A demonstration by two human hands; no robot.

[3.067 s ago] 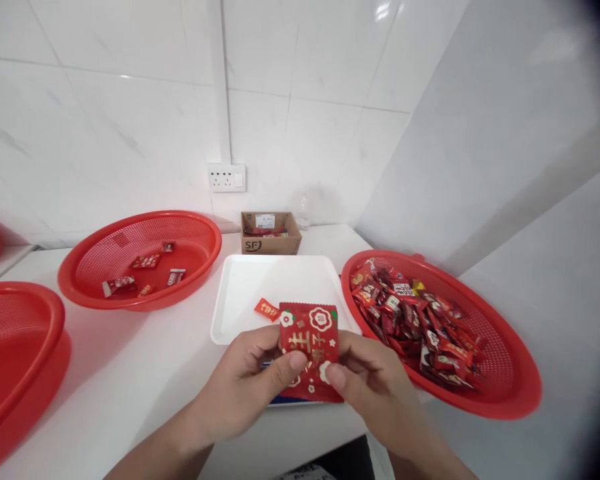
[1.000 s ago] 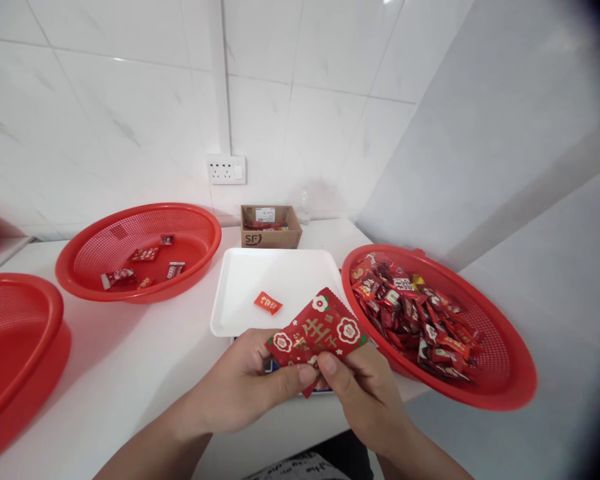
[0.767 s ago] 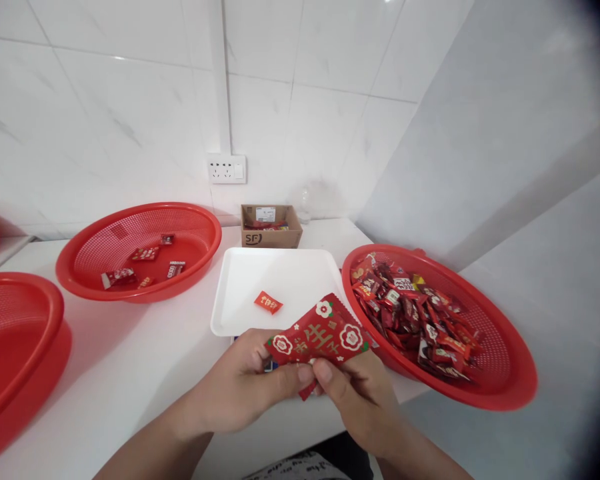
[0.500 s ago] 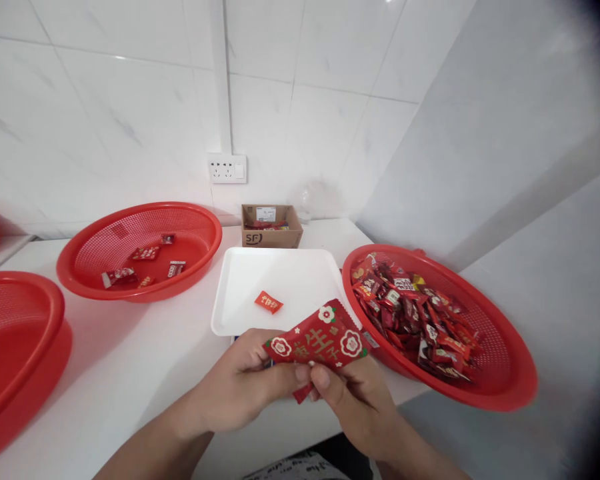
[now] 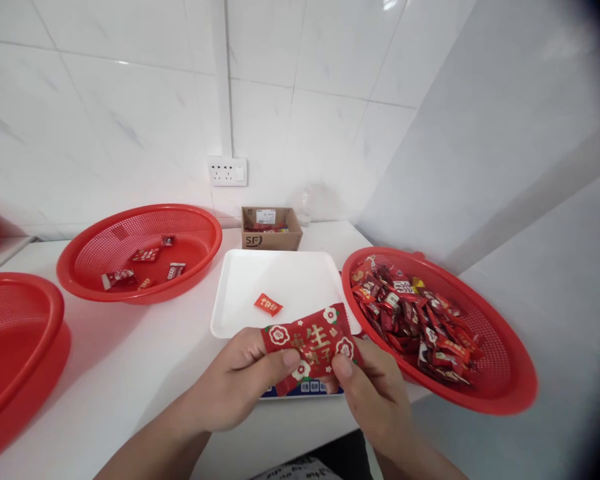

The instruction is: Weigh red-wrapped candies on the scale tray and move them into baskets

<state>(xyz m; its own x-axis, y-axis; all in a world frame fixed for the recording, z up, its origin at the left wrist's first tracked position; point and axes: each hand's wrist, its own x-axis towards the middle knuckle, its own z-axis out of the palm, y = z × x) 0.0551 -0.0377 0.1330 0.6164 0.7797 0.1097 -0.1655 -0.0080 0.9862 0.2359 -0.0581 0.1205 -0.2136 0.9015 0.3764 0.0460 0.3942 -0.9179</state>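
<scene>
A red foil packet [image 5: 311,341] with gold characters and white flowers is held up over the front edge of the white tray [image 5: 240,287]. My left hand [image 5: 240,387] pinches its left lower edge with thumb on top. My right hand [image 5: 375,393] pinches its right lower edge. Both hands are closed on the packet. One small red wrapped candy [image 5: 268,305] lies alone on the tray. Under the packet a blue-edged flat thing [image 5: 300,391] peeks out below the tray.
A red basket [image 5: 500,387] heaped with several wrapped candies sits at the right. Another red basket [image 5: 135,223] at back left holds several candies. A third red basket [image 5: 15,333] is at far left. A small cardboard box [image 5: 271,230] stands by the wall under a socket [image 5: 228,171].
The packet, upright three seconds ago, was tilted and twisted between my hands. Now it lies more level and wide, and my right thumb has shifted out to its right side.
</scene>
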